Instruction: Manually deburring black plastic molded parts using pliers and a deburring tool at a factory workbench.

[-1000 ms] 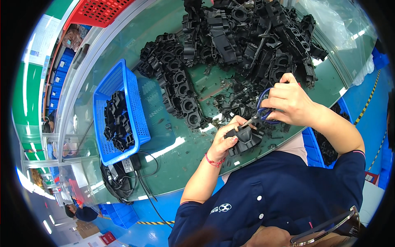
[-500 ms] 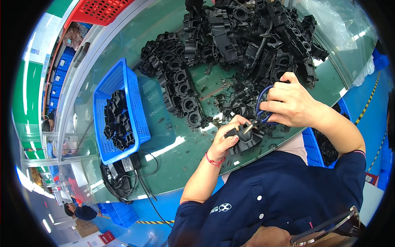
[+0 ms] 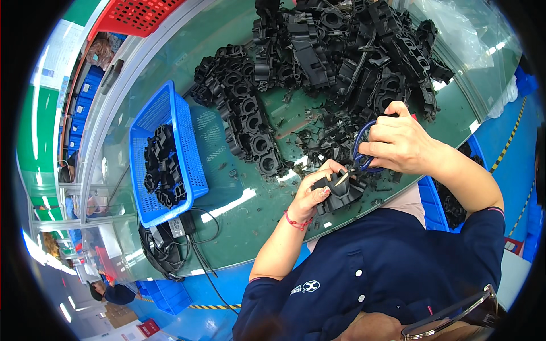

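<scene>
My left hand (image 3: 312,195) is closed on a black molded plastic part (image 3: 343,198) near the table's front edge. In my right hand (image 3: 400,144) is a pair of scissors with dark blue loop handles (image 3: 362,140), the fingers wrapped through the loops. The metal blade (image 3: 342,179) lies against the top of the part, close to my left fingers. Black scraps (image 3: 325,140) are scattered just beyond both hands. A big heap of black molded parts (image 3: 341,51) rises behind them, with a row of ring-shaped parts (image 3: 250,113) along its left.
A blue perforated basket (image 3: 196,165) holding black parts stands on the green table (image 3: 233,213) at left. Cables with a black adapter (image 3: 185,224) lie at its near end. A blue crate (image 3: 431,204) of black pieces sits below the table's right edge. A red basket (image 3: 136,14) is far left.
My right hand has shifted very slightly with the scissors. My left hand and the part stay in the same place.
</scene>
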`<move>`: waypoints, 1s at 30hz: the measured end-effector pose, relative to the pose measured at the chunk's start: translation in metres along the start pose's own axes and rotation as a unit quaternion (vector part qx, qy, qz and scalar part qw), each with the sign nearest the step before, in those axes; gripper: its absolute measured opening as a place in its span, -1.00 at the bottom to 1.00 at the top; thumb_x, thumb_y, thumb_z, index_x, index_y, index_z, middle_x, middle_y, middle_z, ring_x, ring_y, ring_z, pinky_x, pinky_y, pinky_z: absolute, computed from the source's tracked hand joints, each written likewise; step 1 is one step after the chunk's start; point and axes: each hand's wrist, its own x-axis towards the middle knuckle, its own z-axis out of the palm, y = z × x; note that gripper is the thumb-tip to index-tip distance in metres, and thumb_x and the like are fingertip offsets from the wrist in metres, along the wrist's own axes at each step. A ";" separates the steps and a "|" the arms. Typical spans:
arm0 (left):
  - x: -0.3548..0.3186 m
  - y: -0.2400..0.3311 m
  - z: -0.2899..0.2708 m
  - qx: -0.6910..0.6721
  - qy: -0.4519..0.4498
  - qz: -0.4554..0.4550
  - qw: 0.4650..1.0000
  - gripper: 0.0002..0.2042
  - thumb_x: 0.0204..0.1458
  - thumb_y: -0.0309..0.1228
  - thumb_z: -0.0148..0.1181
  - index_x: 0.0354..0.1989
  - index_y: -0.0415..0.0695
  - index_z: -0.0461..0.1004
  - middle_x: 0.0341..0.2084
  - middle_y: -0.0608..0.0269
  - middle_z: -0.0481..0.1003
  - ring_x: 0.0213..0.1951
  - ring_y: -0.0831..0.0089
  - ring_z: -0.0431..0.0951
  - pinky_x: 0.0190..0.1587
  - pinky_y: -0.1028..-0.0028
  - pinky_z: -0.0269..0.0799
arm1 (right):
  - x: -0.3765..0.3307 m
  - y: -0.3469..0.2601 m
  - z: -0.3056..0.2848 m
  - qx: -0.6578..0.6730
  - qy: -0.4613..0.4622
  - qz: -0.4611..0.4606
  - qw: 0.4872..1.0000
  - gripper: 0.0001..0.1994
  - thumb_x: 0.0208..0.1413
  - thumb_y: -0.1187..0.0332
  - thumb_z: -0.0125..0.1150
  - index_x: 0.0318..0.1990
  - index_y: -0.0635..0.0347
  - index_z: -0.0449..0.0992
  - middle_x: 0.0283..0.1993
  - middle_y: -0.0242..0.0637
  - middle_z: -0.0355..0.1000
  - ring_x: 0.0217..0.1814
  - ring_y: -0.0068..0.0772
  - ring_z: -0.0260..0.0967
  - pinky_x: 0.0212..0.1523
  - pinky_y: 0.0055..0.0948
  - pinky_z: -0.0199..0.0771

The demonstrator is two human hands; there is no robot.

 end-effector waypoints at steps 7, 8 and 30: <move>0.004 0.009 0.004 -0.010 0.012 0.017 1.000 -0.61 -0.09 -0.10 0.18 -0.48 -0.27 0.36 -0.15 0.03 0.33 -0.05 0.24 0.31 0.09 0.29 0.13 | -0.008 -0.001 0.005 0.146 0.026 0.128 0.981 -0.71 -0.22 0.29 0.35 -0.28 0.11 0.48 -0.46 -0.42 0.37 -0.43 -0.39 0.27 -0.22 -0.36 0.12; 0.004 0.007 0.002 0.027 0.019 0.038 0.999 -0.62 -0.08 -0.12 0.18 -0.48 -0.26 0.36 -0.13 0.02 0.34 -0.04 0.23 0.30 0.09 0.28 0.13 | -0.010 -0.002 0.003 0.163 0.015 0.152 0.975 -0.72 -0.21 0.30 0.34 -0.28 0.13 0.48 -0.45 -0.40 0.39 -0.43 -0.38 0.28 -0.23 -0.37 0.13; 0.003 0.002 0.005 0.297 0.106 0.147 0.938 -0.67 -0.06 -0.28 0.25 -0.51 -0.25 0.24 -0.08 -0.04 0.37 -0.04 0.17 0.36 0.01 0.33 0.26 | -0.070 -0.028 0.023 -0.023 -0.043 0.205 0.978 -0.80 -0.17 0.33 0.33 -0.38 0.16 0.47 -0.41 -0.34 0.35 -0.41 -0.31 0.39 -0.46 -0.36 0.41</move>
